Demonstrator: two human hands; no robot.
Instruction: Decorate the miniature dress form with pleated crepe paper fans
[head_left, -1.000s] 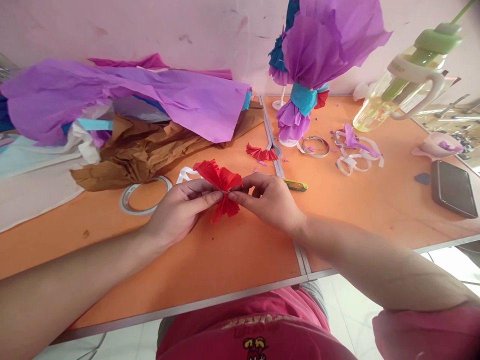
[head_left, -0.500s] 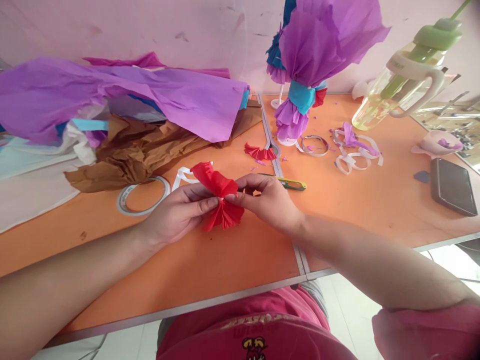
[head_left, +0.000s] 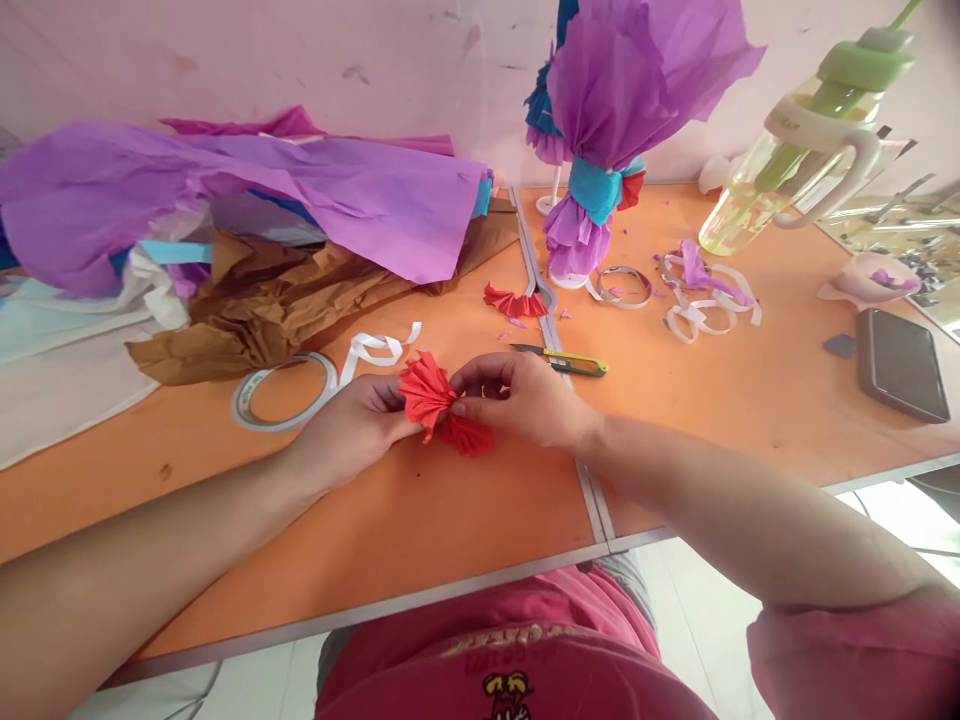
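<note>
A small red pleated crepe-paper piece (head_left: pixel 431 400), pinched in at its middle like a bow, is held just above the orange table (head_left: pixel 420 540). My left hand (head_left: pixel 360 425) grips it from the left with closed fingers. My right hand (head_left: pixel 517 400) pinches its middle from the right, thumb and forefinger pressed together. A white tape ring (head_left: pixel 281 392) and a curled white strip (head_left: pixel 375 350) lie just left of my hands. Yellow-handled snips (head_left: pixel 566 360) lie right behind my right hand.
Purple, brown and white paper sheets (head_left: pixel 247 220) are heaped at the back left. A purple-and-blue paper bouquet (head_left: pixel 607 120) stands at the back. Another red fan (head_left: pixel 514 302), tape rings (head_left: pixel 626 285), curled strips (head_left: pixel 705 300), a green-lidded bottle (head_left: pixel 802 140) and a dark phone (head_left: pixel 900 365) lie right.
Both hands turned the red piece and lowered it slightly toward the table; its upper fan now looks smaller and more folded. The view shifted a little.
</note>
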